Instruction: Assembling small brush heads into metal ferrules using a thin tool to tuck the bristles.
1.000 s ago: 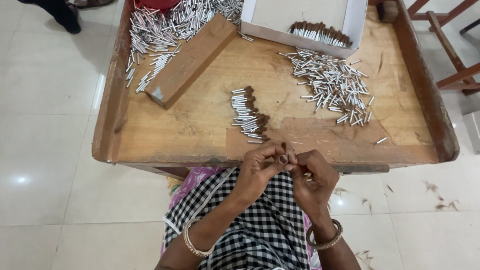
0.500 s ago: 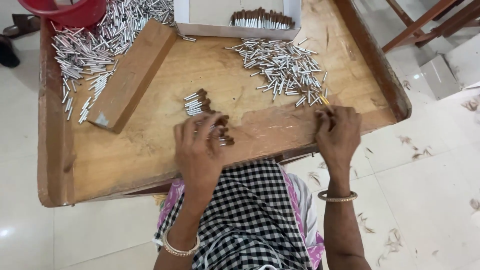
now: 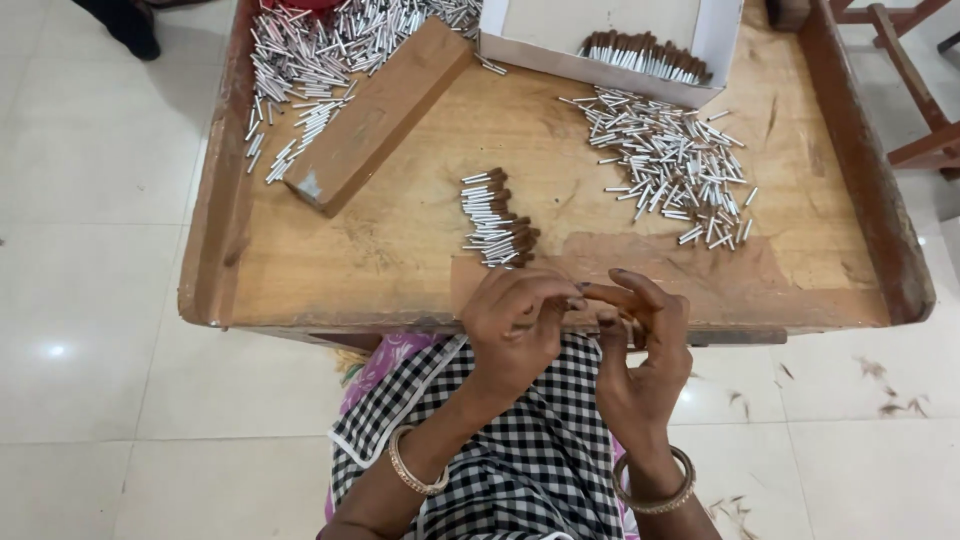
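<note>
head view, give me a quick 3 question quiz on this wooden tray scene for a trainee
1. True or false: the wooden block lies at the right edge of the wooden tray.
2. Where does the small row of brown-tipped sticks lie? A) in the white box B) on the tray, just beyond the hands C) on the floor
3. Fill in: the left hand and right hand meet at the tray's ____ edge.

Key: 1 false; 2 B; 3 near
</note>
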